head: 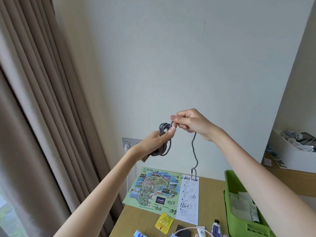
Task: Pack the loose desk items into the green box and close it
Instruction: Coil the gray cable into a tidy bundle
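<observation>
A grey braided cable (166, 142) is held up in front of the wall. My left hand (156, 140) grips its coiled loops, with a plug end sticking out below the palm. My right hand (189, 122) pinches the cable just right of the coil, and the free end hangs down to the map. The green box (230, 183) stands open on the desk at the right, partly behind my right forearm, with papers and a small tube inside.
On the wooden desk (211, 199) lie a colourful map sheet (159, 190), a yellow sachet (163, 222), a small blue tube (215, 227), a white tube and blue packets at the bottom edge. A white box of cables (290, 151) sits on the right shelf. Curtains hang left; a wall socket (127, 143) is behind.
</observation>
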